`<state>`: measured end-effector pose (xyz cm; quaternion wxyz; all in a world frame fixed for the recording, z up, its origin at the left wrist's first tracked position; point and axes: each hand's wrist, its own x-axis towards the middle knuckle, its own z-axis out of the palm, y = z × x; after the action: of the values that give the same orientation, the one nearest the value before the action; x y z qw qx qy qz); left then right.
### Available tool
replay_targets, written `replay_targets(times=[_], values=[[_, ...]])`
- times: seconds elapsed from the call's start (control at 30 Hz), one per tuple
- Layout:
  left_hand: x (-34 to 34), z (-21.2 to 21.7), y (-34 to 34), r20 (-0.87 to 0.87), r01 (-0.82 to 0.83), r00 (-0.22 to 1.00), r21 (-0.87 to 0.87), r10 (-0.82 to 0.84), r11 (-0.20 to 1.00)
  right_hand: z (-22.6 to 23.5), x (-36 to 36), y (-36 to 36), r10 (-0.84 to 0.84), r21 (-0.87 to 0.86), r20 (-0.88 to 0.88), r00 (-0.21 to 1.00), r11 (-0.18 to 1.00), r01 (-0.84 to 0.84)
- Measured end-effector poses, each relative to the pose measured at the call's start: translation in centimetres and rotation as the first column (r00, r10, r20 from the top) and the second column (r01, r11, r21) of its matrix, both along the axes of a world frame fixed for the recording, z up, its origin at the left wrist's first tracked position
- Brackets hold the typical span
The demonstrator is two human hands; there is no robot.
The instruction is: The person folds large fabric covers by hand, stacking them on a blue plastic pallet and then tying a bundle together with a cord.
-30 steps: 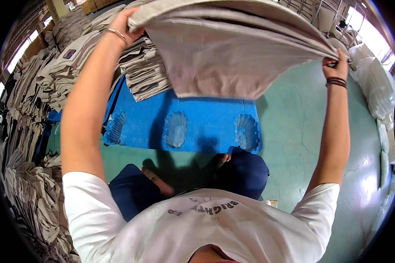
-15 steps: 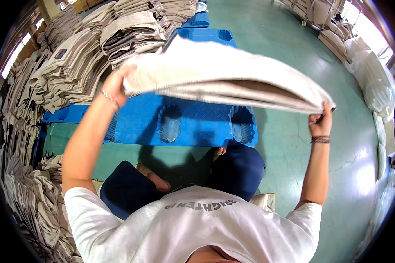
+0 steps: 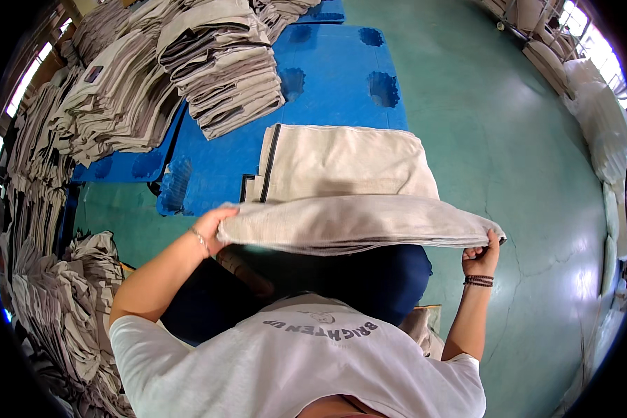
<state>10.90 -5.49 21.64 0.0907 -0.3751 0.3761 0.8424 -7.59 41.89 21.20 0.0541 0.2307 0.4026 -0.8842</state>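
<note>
Green floor [image 3: 453,90] spreads across the right side, and a blue pallet [image 3: 334,70] with ribbed hollows lies low on it in front of me. I'd judge the handling partly done: the far part of the beige cloth [image 3: 348,164] lies over the near right of the pallet, a dark stripe along its left side, while the layered near edge is left off the surface, raised over the knees [image 3: 404,279]. My left hand [image 3: 210,226] has its grip closed on the left end of that edge; my right hand [image 3: 482,256] has its grip curled tight on the right corner. A folded stack [image 3: 237,76] stands farther off on the pallet's left. Beyond it I see more cloth piles [image 3: 118,97] at far left, a loose heap [image 3: 83,279] at near left, and plastic-wrapped bundles [image 3: 595,118] along the right edge of the room.
</note>
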Motion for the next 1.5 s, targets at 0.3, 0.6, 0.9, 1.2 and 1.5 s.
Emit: replay_targets(times=[0.3,0.6,0.9,1.2,1.5], values=[[-14.8,-1.9,-5.1,-0.122,-0.228,0.971,-0.192,0.207,0.955,-1.2,-16.1,-8.2,0.159,-0.113,-0.081,0.984,0.979,-0.168],[-9.3,-19.3,-2.0,0.178,-0.723,0.604,-0.287,0.776,0.628,-19.3,-6.3,-9.6,0.288,0.000,0.352,0.890,0.951,-0.308],[-9.6,-19.0,1.1,0.233,-0.809,0.586,0.221,0.776,0.545,-19.4,-3.6,-7.7,0.235,0.063,0.403,0.885,0.957,-0.283],[-8.9,-15.4,-2.6,-0.070,-0.694,0.641,0.373,0.764,0.616,-8.9,-10.3,-16.8,0.850,0.221,0.242,0.468,0.421,-0.880],[-6.4,-7.7,-7.0,-0.343,-0.572,0.750,0.092,0.565,0.815,-15.1,-1.9,-31.5,0.934,0.226,0.351,-0.060,-0.147,-0.963]])
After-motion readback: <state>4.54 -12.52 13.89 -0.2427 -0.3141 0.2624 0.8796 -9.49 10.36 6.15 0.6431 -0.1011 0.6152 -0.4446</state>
